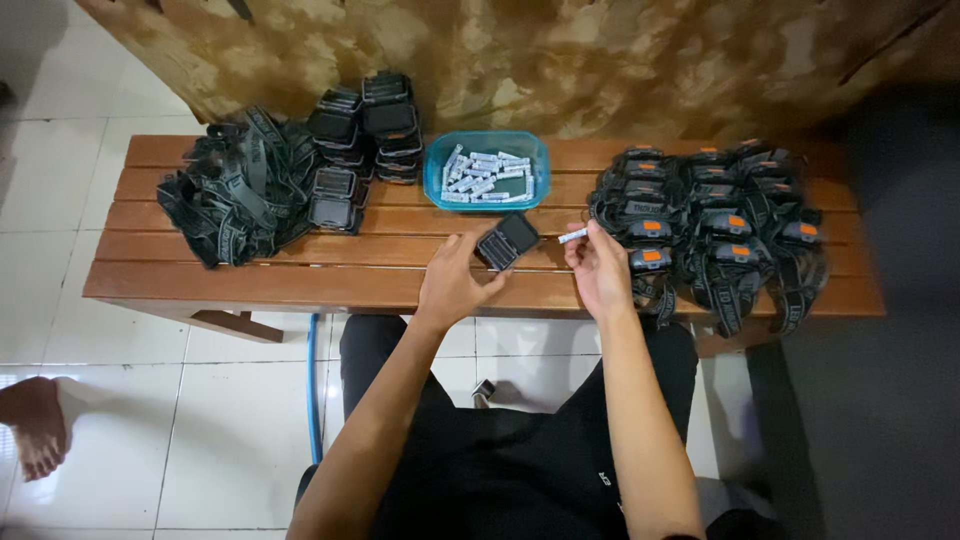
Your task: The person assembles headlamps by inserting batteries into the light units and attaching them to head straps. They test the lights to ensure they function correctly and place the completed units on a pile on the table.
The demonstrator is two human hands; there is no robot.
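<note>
From the head camera, a slatted wooden counter stands on a white tiled floor, with the person seated at its near edge.

The left hand rests near the middle of the near edge, fingers closed around a small black case that it holds tilted just above the slats. The right hand is just beside it, toward the right, pinching a small white battery between thumb and fingertips; the battery's free end points at the case, a short gap apart from it.

Behind both hands, near the far edge at the middle, sits a blue tray with a loose heap of white batteries in it. Left of the tray is a stack of black cases, some lying open. At the far left end lies a tangled pile of grey straps. The right end of the counter is covered by a heap of headlamps, black with orange buttons, their straps hanging over the near edge.

A bare foot of another person shows on the floor at the left.
</note>
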